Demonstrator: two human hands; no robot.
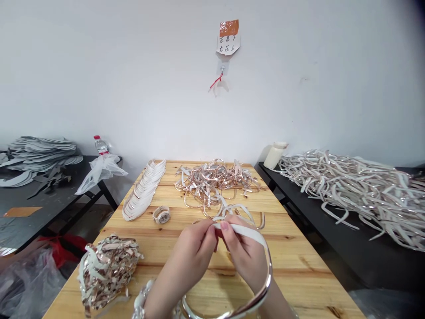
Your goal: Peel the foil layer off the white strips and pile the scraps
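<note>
Illumination bright and diffuse, its source outside the view. Pale wall point(149, 88) evenly lit; dark vignetting at the upper right corner. Soft shadow on the wooden table point(305, 274) within the looped strip point(269, 266), whose metallic face shows glare. Margins stretched by wide-angle distortion; dim space beneath the left-hand dark table point(56, 201) possibly also blurred.

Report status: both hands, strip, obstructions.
Left hand, right hand: both pinching strip. Strip loops down past right hand. Tangled strips lie beyond hands; no blockage seen.

Both hands point(248, 254) pinch a pale, shiny-edged strip point(251, 233) above a wooden table point(295, 266).
</note>
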